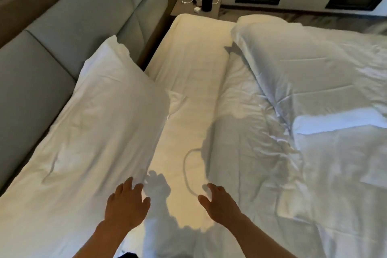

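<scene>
My left hand (125,205) and my right hand (217,201) reach forward over a bed, palms down, fingers spread and relaxed, holding nothing. Between them lies a bare strip of cream mattress sheet (188,94). A long white pillow (100,128) lies to the left against the headboard, and my left hand hovers at its near right edge. A crumpled white duvet (293,132) covers the right half of the bed, its edge just right of my right hand.
A grey padded headboard (52,33) runs along the left. At the far end stands a small bedside table (196,6) with a black cylindrical speaker (207,0), a white charger and cables. Dark floor lies beyond the duvet.
</scene>
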